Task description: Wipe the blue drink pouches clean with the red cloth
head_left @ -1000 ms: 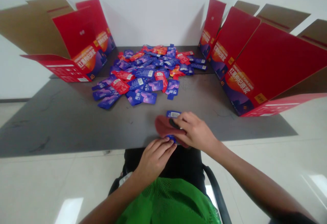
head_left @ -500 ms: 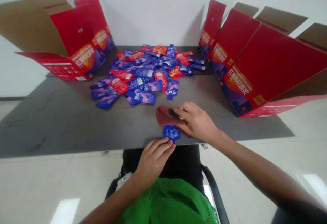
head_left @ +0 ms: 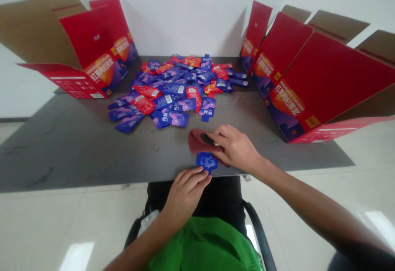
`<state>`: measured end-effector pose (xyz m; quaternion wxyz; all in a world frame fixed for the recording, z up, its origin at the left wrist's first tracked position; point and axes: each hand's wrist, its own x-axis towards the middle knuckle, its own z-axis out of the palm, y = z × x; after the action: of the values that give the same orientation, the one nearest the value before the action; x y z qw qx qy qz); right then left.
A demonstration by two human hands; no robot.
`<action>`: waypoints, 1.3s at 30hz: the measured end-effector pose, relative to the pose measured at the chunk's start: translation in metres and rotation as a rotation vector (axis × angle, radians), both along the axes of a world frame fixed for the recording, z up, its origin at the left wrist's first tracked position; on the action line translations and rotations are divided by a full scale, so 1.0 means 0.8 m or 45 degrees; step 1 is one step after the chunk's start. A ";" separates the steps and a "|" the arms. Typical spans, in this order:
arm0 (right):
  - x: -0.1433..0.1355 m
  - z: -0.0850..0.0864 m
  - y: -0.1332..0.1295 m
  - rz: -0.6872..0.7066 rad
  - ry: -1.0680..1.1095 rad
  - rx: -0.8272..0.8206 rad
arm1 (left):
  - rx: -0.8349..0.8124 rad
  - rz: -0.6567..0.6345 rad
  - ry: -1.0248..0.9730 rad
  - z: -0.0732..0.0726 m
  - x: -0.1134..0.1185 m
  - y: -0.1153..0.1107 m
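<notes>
At the table's front edge a small blue pouch with white print lies with its narrow end toward me. The fingers of my left hand are closed on that narrow end; the thumb is hidden. My right hand is closed around a reddish-brown cloth, together with a small black object whose kind I cannot make out. The cloth is against the far edge of the pouch and partly covers its right side. Beyond my hands lies a heap of blue and red pouches.
On the left stand open red cartons with their flaps up. A row of similar open cartons lines the right side. The grey table meets a white wall at the back. A chair armrest is beside my lap.
The black object in my right hand has tilted and shifted slightly left. The cloth has barely moved, and my left hand stays on the pouch.
</notes>
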<state>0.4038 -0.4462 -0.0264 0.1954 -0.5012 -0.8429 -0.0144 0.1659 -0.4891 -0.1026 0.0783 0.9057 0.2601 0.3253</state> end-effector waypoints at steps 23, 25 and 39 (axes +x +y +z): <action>0.013 -0.032 0.031 -0.038 -0.086 -0.120 | -0.057 -0.030 -0.013 -0.004 0.000 0.002; 0.025 -0.020 0.054 -0.132 -0.163 -0.084 | -0.052 -0.025 -0.017 -0.005 -0.001 0.002; -0.004 -0.033 0.009 0.035 -0.047 -0.162 | -0.049 -0.036 -0.050 0.000 0.000 0.004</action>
<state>0.4009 -0.4391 -0.0526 0.1477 -0.5005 -0.8524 0.0325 0.1661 -0.4857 -0.1025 0.1055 0.9011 0.2518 0.3370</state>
